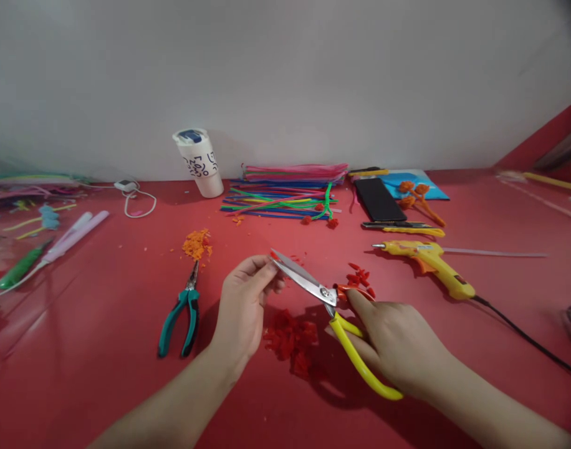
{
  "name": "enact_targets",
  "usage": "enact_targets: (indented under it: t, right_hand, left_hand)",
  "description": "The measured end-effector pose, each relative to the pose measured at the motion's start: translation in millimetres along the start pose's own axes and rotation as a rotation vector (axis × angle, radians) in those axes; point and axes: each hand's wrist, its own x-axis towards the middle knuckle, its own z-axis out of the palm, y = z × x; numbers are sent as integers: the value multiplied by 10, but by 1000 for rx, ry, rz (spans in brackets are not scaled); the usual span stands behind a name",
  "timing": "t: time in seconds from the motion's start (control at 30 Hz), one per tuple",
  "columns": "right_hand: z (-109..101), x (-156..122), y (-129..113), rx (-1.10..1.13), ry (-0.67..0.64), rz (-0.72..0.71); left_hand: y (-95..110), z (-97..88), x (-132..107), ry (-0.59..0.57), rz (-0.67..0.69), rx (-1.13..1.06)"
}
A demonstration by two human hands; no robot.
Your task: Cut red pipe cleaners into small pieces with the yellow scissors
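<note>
My right hand point(398, 346) grips yellow-handled scissors point(335, 312), whose closed steel blades point left and up toward my left hand. My left hand point(243, 302) is pinched at the blade tip, holding something small and red that I cannot make out. Below the blades, a pile of red fuzzy clippings point(290, 340) lies on the red table point(103, 386). More red bits point(360, 277) sit just beyond the scissors' pivot.
Teal pliers point(180, 318) and an orange clipping heap point(196, 243) lie to the left. A yellow glue gun point(430, 262) with its cord lies right. Further back are coloured pipe cleaners point(285, 193), a white cup point(199, 163), a black phone point(379, 199) and orange pipe-cleaner flowers point(419, 196).
</note>
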Motion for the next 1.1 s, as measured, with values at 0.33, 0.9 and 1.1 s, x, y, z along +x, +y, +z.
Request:
enact_targets:
  t: [0.33, 0.9, 1.1]
  right_hand:
    - [-9, 6, 16, -9, 37, -6]
    - [42, -4, -7, 23, 64, -26]
    - [22, 4, -21, 36, 62, -31]
  left_hand:
    - [18, 8, 6, 28, 17, 46]
    - [33, 15, -16, -6, -20, -10]
    - [32, 24, -15, -5, -15, 1]
